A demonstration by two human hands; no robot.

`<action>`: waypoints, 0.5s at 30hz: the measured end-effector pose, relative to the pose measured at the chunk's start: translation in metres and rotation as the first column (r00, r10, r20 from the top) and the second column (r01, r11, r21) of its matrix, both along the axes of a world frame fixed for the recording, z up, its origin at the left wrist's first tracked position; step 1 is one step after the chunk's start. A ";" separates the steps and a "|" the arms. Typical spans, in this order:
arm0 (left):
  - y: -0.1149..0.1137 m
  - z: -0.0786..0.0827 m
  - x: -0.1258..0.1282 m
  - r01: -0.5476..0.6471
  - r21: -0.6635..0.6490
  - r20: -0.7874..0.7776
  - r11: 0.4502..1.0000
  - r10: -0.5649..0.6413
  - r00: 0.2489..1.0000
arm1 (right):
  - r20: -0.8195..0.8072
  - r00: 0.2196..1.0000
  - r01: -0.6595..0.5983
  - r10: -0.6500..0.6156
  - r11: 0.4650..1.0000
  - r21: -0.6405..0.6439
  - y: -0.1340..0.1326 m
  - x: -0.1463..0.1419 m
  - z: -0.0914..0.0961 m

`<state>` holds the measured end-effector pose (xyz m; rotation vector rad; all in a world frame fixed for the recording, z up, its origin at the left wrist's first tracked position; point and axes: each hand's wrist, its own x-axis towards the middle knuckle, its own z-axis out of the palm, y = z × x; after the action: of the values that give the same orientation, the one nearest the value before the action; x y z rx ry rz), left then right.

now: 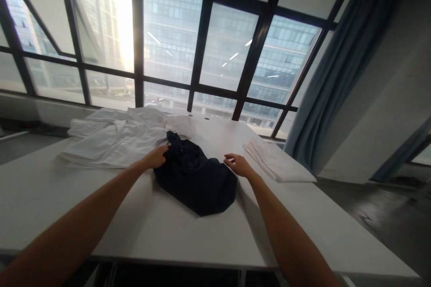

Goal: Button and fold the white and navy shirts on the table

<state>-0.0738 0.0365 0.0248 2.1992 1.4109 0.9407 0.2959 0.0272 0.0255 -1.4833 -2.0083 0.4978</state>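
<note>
A dark navy garment (195,177) lies crumpled in the middle of the white table (161,228). My left hand (156,156) rests at its upper left edge, fingers curled onto the fabric. At the garment's right edge is my right hand (237,164), its fingers apart and loosely bent, just touching or hovering at the cloth. Both forearms reach in from the bottom of the head view.
A heap of white garments (114,136) is spread over the far left of the table. A folded white cloth (278,163) lies at the right edge. Large windows stand behind the table, with a blue curtain (336,71) at the right and a dark floor beyond.
</note>
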 end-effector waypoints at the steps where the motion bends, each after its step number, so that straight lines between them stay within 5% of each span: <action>1: -0.004 0.001 0.007 0.086 -0.027 -0.027 0.996 -0.087 0.996 | 0.002 0.999 -0.041 0.041 0.997 0.062 0.001 -0.012 -0.004; 3: -0.010 0.004 0.016 0.190 -0.084 -0.060 0.978 -0.195 0.979 | -0.015 0.974 -0.225 0.226 0.972 0.062 -0.004 -0.033 -0.005; 5: -0.010 0.007 0.016 0.134 -0.063 -0.098 0.989 -0.140 0.985 | -0.053 0.899 -0.437 0.434 0.898 -0.059 -0.016 -0.047 0.004; 8: -0.004 0.012 -0.002 -0.165 0.111 -0.163 0.980 0.182 0.970 | -0.110 0.789 -0.607 0.605 0.738 -0.295 -0.035 -0.057 0.024; 9: -0.001 0.013 -0.010 -0.273 0.169 -0.178 0.947 0.302 0.937 | -0.100 0.789 -0.602 0.607 0.729 -0.324 -0.039 -0.059 0.029; 11: 0.003 0.014 -0.023 -0.408 0.243 -0.208 0.880 0.458 0.865 | -0.039 0.856 -0.510 0.516 0.829 -0.228 -0.045 -0.066 0.033; 13: 0.003 0.014 -0.025 -0.418 0.264 -0.232 0.869 0.478 0.847 | 0.008 0.918 -0.395 0.395 0.918 -0.002 -0.046 -0.075 0.028; 15: 0.001 0.012 -0.015 -0.345 0.246 -0.247 0.906 0.403 0.881 | 0.074 0.912 -0.411 0.404 0.902 0.131 -0.047 -0.087 0.019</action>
<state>-0.0886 0.0371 0.0369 2.3257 2.0220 0.9370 0.2086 -0.0195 0.0441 -0.9932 -2.3485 0.4765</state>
